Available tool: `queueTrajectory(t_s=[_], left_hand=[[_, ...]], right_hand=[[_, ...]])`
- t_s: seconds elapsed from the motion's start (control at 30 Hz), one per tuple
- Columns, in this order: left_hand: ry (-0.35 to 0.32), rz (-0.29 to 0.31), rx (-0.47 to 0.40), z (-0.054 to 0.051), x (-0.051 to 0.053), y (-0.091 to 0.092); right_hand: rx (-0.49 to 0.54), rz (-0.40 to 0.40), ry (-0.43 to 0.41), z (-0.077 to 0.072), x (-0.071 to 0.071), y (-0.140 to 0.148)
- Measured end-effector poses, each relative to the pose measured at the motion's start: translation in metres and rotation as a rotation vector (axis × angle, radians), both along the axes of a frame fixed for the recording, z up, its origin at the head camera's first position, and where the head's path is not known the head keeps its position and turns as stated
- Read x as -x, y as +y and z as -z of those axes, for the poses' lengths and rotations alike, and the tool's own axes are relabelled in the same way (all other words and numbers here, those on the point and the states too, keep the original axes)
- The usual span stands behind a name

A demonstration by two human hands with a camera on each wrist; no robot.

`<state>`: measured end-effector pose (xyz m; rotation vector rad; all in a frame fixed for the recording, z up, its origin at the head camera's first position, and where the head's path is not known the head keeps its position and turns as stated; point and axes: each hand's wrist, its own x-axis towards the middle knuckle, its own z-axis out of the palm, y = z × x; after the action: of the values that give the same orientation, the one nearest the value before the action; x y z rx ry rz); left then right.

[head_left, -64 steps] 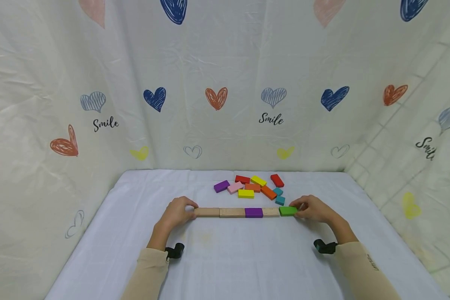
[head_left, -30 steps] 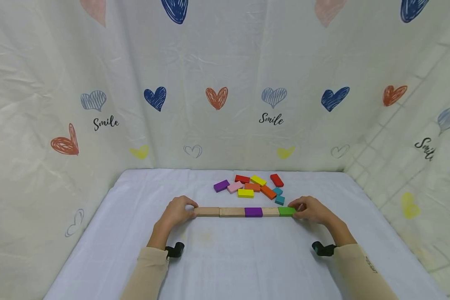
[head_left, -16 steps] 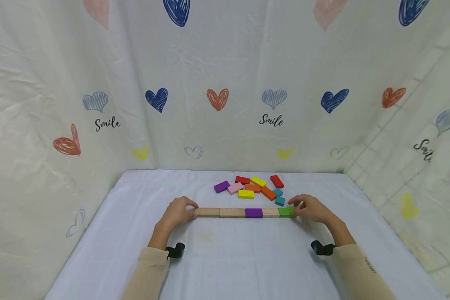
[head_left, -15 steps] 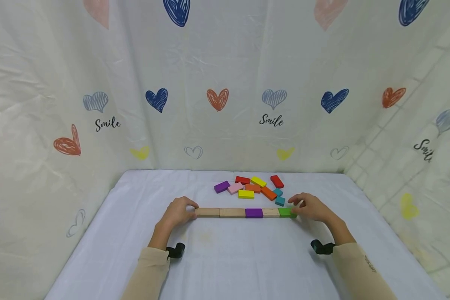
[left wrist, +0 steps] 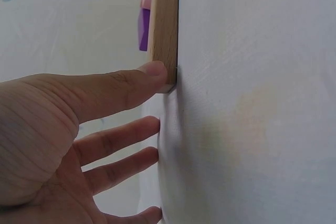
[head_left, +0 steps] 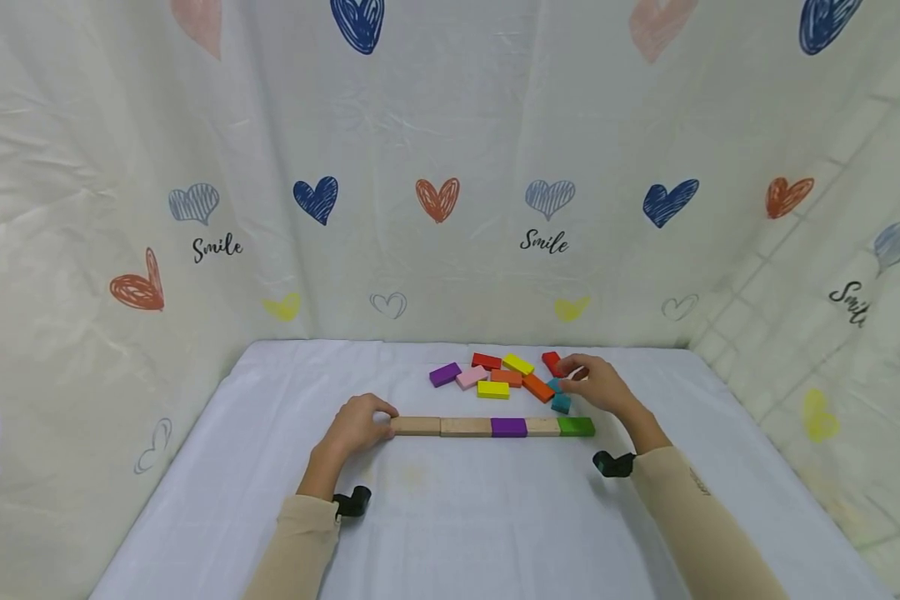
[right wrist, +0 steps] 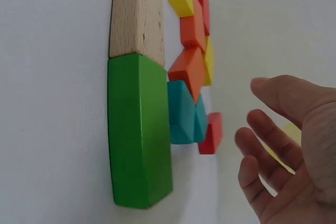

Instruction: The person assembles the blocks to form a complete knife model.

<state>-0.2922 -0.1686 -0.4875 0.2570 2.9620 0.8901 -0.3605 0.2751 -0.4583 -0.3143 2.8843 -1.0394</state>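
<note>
Teal blocks (head_left: 561, 404) lie just left of nearer right hand (head_left: 602, 386), loose and empty; left hand (head_left: 358, 423) pinches leftmost wooden block (head_left: 417, 427).

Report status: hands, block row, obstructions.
Left hand pinches wooden end block. Right hand empty, near teal blocks. Five-block row straight, green block ending it. No obstruction seen.
</note>
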Motion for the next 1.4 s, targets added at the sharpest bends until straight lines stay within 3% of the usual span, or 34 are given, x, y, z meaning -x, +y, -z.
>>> queueTrajectory(t_s=[0.23, 0.57, 0.87, 1.23, 1.4], left_hand=[[0.009, 0.008, -0.002, -0.002, 0.000, 0.001], [-0.001, 0.005, 0.000, -0.004, -0.001, 0.003], [0.003, 0.006, -0.013, -0.007, -0.001, 0.004], [0.009, 0.012, -0.007, -0.004, -0.001, 0.004], [0.006, 0.003, -0.002, -0.004, 0.000, 0.002]], right_hand=[[0.058, 0.093, -0.024, 0.014, 0.021, -0.001], [0.099, 0.131, -0.122, 0.022, 0.042, 0.004], [0.048, 0.210, -0.164, 0.030, 0.056, 0.002], [0.023, 0.185, -0.102, 0.025, 0.057, 0.006], [0.039, 0.117, -0.064, 0.017, 0.053, 0.006]])
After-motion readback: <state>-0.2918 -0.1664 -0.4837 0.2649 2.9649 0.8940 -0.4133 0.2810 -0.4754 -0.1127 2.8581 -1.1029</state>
